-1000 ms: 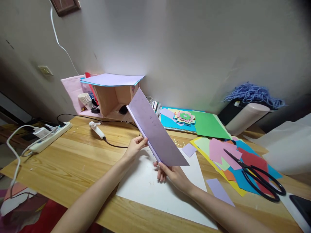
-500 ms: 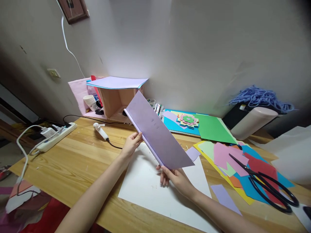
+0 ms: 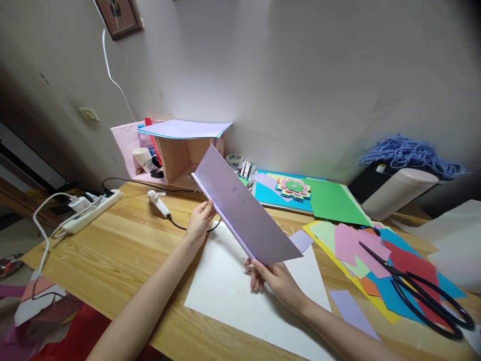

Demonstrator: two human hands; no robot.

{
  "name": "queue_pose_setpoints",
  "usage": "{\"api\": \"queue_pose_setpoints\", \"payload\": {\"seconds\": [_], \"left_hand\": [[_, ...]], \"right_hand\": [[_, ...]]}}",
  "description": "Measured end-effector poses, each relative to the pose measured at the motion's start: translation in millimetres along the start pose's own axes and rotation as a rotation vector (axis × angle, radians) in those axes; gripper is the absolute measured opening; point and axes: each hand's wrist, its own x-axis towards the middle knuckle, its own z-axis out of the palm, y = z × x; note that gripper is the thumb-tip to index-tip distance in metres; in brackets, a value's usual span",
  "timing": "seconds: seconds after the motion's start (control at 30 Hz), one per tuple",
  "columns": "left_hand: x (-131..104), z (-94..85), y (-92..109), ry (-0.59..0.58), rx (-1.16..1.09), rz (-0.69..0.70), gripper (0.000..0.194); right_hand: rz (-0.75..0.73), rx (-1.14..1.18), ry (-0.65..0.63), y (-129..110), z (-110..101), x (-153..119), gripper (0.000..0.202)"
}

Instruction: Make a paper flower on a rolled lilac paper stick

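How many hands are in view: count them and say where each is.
2: the left hand grasps the lilac piece partway along its left edge; the right hand holds that edge's lower end.

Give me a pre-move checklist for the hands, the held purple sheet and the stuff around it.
1. Left hand on the held purple sheet: ok, pinching its lower-left long edge.
2. Right hand on the sheet: ok, gripping the same edge near its lower end.
3. Sheet's underside: cannot tell, it faces away from the camera.
4. White paper below free of marks: not ok, small specks show on it.
5. Scissors away from both hands: ok, lying on the coloured paper scraps.
6. White corded tool switched off: cannot tell.
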Motion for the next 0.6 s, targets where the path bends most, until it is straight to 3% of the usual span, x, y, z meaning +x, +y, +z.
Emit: {"api": "queue_pose_setpoints", "payload": {"seconds": [0.2,0.6], "left_hand": [[6.9,-7.7,-3.3,0.068,-0.032,-0.019,0.032],[3.9,-4.3,5.9,0.030,-0.027,-0.021,0.029]], "right_hand": [[-0.046,-0.042,-0.005,1.9,-3.2,0.3,0.042],[-0.003,0.020,-0.017,-2.8,0.0,-0.3,0.044]]}}
